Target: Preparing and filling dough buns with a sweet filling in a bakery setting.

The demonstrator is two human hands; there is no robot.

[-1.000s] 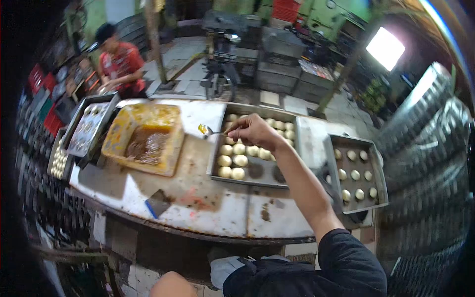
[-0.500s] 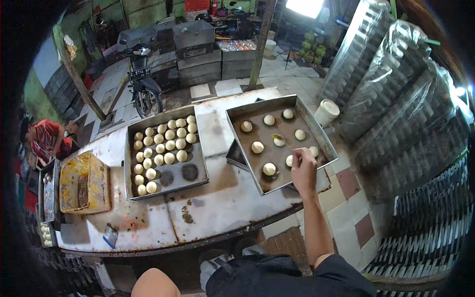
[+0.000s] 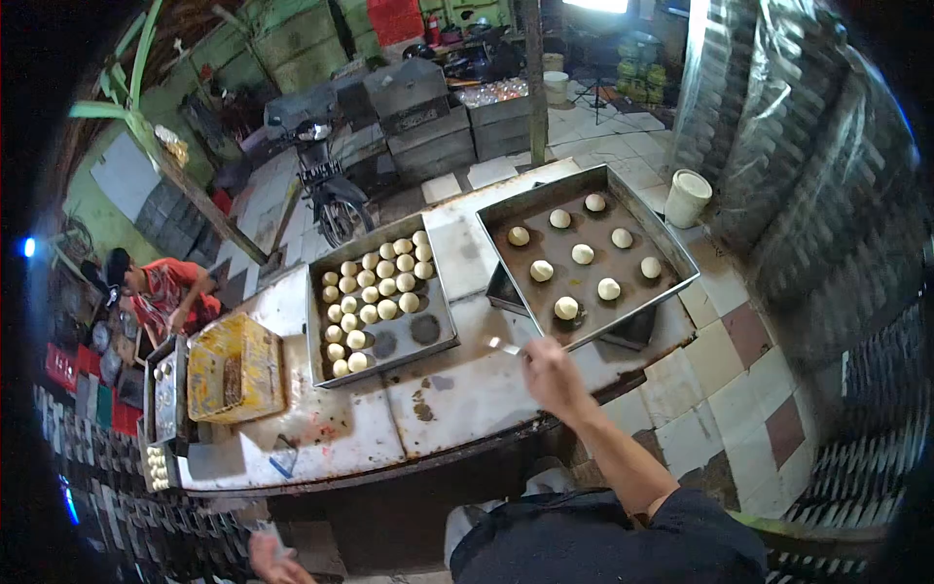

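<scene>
My right hand [image 3: 556, 375] is closed around a small utensil [image 3: 504, 346] with a pale, shiny end; whether it is a spoon or a brush is not clear. It hovers over the white table beside the near corner of a square metal baking tray [image 3: 623, 326]. Several round dough balls [image 3: 582, 254] are spaced apart in that tray, a few with darker tops. A second tray [image 3: 389, 363], left of it, holds tightly set dough balls [image 3: 386, 286]. Low at the lower edge, my left hand [image 3: 277, 562] is blurred, and a greyish patch shows by its fingers.
A stained yellow plastic crate [image 3: 275, 375] stands left on the white table [image 3: 360, 428]; a small blue-edged bag [image 3: 282, 460] lies near. Another person in red [image 3: 170, 287] sits at far left. A white bucket [image 3: 688, 200] and plastic-wrapped stacks [image 3: 808, 146] are to the right. A motorcycle [image 3: 336, 190] stands beyond.
My right hand has pulled back from over the right tray to its near left side with the utensil. My left hand has come into view at the bottom. The view has shifted.
</scene>
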